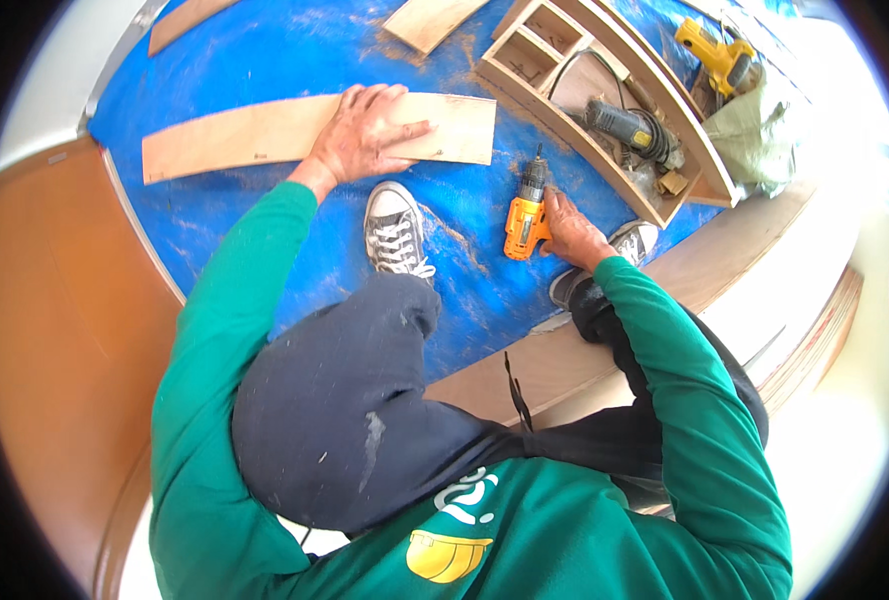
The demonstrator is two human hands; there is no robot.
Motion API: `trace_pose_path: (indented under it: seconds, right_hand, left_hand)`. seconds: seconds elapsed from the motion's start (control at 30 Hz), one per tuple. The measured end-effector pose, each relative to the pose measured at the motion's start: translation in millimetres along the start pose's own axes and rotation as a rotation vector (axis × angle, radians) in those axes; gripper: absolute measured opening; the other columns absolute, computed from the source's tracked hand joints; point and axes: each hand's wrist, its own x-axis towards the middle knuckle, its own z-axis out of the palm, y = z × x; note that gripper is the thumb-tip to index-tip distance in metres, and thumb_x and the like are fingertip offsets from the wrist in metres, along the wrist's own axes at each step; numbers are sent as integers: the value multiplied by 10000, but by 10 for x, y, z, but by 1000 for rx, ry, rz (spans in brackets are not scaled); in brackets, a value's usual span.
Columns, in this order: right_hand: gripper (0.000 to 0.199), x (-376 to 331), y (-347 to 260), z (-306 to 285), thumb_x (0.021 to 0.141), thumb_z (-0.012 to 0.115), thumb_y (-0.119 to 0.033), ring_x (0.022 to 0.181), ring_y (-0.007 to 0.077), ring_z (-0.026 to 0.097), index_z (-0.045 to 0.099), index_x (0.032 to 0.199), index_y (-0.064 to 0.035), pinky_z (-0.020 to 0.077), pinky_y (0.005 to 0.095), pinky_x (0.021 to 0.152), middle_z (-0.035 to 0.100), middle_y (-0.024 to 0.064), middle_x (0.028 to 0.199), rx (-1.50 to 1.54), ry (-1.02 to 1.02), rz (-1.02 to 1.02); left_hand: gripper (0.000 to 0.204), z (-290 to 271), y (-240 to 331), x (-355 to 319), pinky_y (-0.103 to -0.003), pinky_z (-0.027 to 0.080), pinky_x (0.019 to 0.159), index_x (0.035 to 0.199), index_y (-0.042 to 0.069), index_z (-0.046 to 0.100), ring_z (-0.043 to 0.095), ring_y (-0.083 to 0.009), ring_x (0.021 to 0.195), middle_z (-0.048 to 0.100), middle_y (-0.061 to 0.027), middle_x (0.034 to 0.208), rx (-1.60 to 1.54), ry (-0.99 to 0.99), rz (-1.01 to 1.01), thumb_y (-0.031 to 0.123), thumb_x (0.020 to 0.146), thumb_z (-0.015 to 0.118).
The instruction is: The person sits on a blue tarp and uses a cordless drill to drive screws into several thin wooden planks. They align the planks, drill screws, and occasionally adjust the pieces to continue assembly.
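My left hand (365, 135) lies across a long, slightly curved wooden board (235, 140), its fingers bent over the far edge and its thumb pointing right along the face. The board rests on a blue sheet (295, 230). To the right, an orange and black cordless drill (527, 215) points away from me with its chuck at the far end. My right hand (573, 232) is closed round the drill's handle side; part of the handle is hidden under the fingers. Between both hands is one of my shoes (395, 230).
A curved wooden frame with compartments (565, 95) stands at the far right, holding an angle grinder (633, 130) and scraps. Beyond it are a yellow power tool (715, 60) and a pale sack (760, 135). More boards (430, 22) lie at the back. A brown panel (65, 300) borders the left.
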Motion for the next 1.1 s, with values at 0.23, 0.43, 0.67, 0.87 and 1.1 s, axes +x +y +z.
trace_pose_path:
  seconds: [0.23, 0.43, 0.67, 0.87, 1.1]
  right_hand:
    - [755, -307, -485, -665, 942, 719, -113, 1334, 511, 660, 398, 1615, 10, 544, 531, 1138, 632, 313, 1469, 25, -141, 145]
    - [438, -832, -1089, -1567, 951, 793, -79, 1041, 412, 770, 689, 1375, -39, 622, 455, 936, 769, 199, 1197, 326, -11, -114]
    - [404, -595, -1671, -1958, 1040, 743, -60, 832, 114, 711, 683, 1439, -44, 598, 294, 745, 765, 32, 1060, 586, -73, 38]
    - [405, -353, -1881, -2066, 1024, 708, -57, 797, 130, 692, 676, 1427, -46, 597, 305, 725, 767, 50, 1119, 637, -126, 151]
    - [390, -181, -1989, -2166, 1009, 698, -109, 773, 125, 689, 687, 1392, -39, 585, 306, 700, 769, 40, 1097, 528, -208, 177]
  left_hand:
    - [837, 33, -4, -59, -596, 319, 1297, 1612, 551, 601, 463, -373, 1541, 535, -153, 1647, 12, -39, -48, 595, 830, 894]
    - [813, 53, 30, -63, -589, 310, 1309, 1620, 571, 580, 460, -384, 1549, 511, -154, 1678, 62, -81, -93, 615, 863, 873]
    - [801, -14, 63, -48, -609, 323, 1310, 1558, 528, 670, 474, -394, 1529, 512, -142, 1647, -64, -68, -114, 524, 807, 946]
    - [784, -2, 67, -58, -616, 328, 1304, 1565, 539, 658, 464, -381, 1541, 501, -130, 1652, -73, -58, -113, 520, 829, 927]
    - [766, 17, 70, -56, -639, 311, 1327, 1609, 564, 592, 436, -386, 1577, 483, -139, 1683, -35, -77, -116, 550, 895, 869]
